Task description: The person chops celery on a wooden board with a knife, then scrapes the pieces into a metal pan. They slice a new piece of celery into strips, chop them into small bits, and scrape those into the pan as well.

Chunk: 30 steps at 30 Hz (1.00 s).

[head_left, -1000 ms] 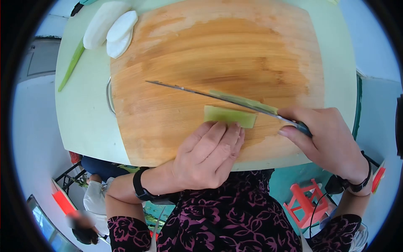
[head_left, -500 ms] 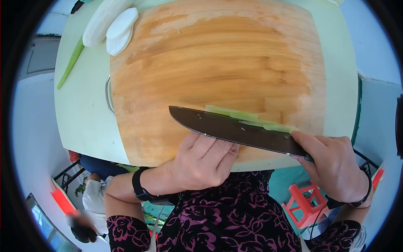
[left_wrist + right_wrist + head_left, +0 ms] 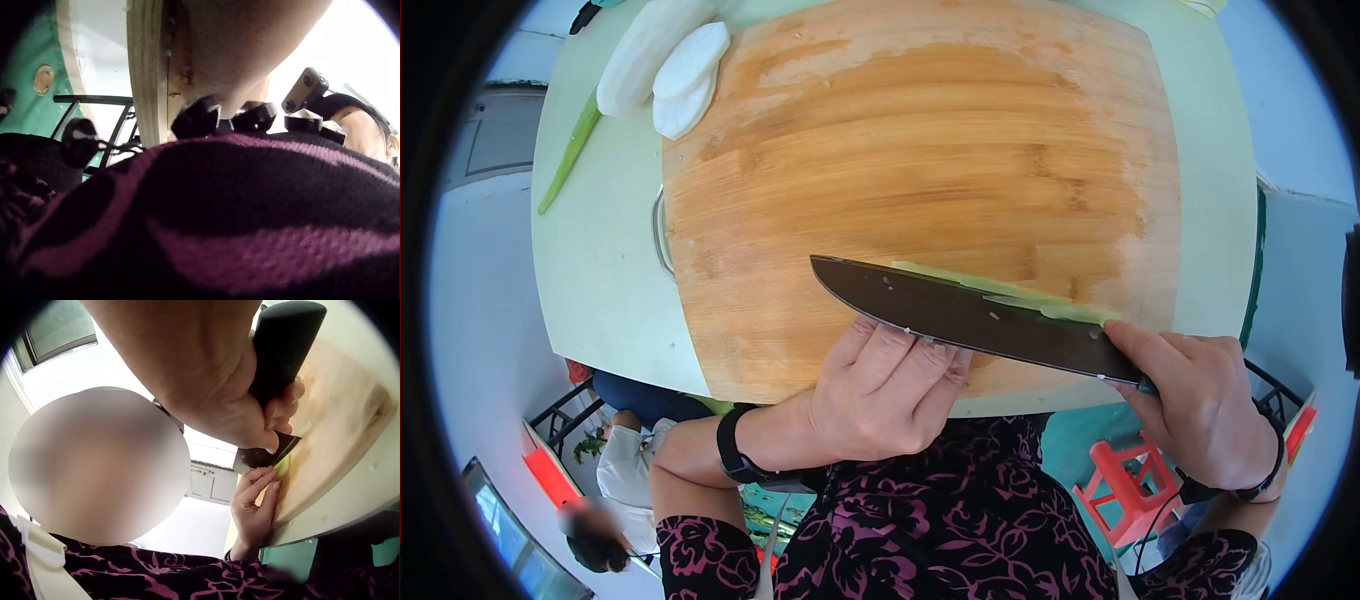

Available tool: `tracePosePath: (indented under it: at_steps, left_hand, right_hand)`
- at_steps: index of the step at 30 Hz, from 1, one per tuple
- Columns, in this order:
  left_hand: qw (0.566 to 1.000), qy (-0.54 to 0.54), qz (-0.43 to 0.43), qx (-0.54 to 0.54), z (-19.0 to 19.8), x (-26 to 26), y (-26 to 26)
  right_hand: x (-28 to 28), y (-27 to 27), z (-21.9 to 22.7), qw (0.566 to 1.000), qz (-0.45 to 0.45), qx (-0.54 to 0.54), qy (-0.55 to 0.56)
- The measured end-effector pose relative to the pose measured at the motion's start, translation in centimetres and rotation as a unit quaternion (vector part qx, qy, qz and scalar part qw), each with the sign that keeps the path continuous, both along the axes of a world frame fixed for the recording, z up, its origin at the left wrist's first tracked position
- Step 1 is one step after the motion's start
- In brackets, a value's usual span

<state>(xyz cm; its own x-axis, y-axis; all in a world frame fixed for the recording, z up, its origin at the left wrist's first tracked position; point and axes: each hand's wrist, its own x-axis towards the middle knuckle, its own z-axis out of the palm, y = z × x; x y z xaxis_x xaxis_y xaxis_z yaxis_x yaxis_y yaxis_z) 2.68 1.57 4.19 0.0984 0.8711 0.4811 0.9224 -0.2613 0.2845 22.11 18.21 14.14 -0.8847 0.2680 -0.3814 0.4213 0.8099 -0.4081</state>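
My right hand (image 3: pixel 1205 405) grips the handle of a large dark knife (image 3: pixel 960 308), its blade tilted with the broad side facing up. Thin pale green slices (image 3: pixel 1050 306) lie along the blade's far side on the wooden board (image 3: pixel 880 150). My left hand (image 3: pixel 890 385) has bent fingers at the blade's near edge; the blade covers what lies under the fingertips. In the right wrist view, the left hand's fingertips (image 3: pixel 272 478) hold a green piece (image 3: pixel 284 465) beside the blade. The left wrist view shows patterned clothing (image 3: pixel 250 206) and no fingers.
A peeled white vegetable (image 3: pixel 645 55), two white slices (image 3: pixel 690 75) and a long green strip (image 3: pixel 570 155) lie left of the board. A metal handle (image 3: pixel 662 230) is at its left edge. A red stool (image 3: pixel 1135 490) stands below; a person (image 3: pixel 595 540) is at lower left.
The knife has swung toward the body and right, turning from nearly edge-on to broad side up. My right hand has moved down and right; my left hand has barely shifted.
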Motion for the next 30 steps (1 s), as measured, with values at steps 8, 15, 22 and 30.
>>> tracePosePath:
  at_steps: [8,15,22,30]
  left_hand:
    - [0.999,-0.007,0.001,-0.039,0.0,-0.3,-0.3]
    - [0.999,0.01,0.01,-0.038,0.1,-0.4,0.0]
    - [0.999,0.041,0.006,-0.001,-0.5,-0.7,0.4]
    - [1.0,0.024,-0.005,0.008,0.4,0.1,0.5]
  right_hand:
    - [-1.1,0.4,0.6,0.998,0.019,-0.012,-0.065]
    - [-2.3,1.0,0.1,0.996,0.02,-0.037,-0.083]
    - [-4.3,0.8,-0.9,0.991,0.003,-0.065,-0.117]
    - [-1.9,0.1,-1.1,0.996,-0.074,-0.041,0.025]
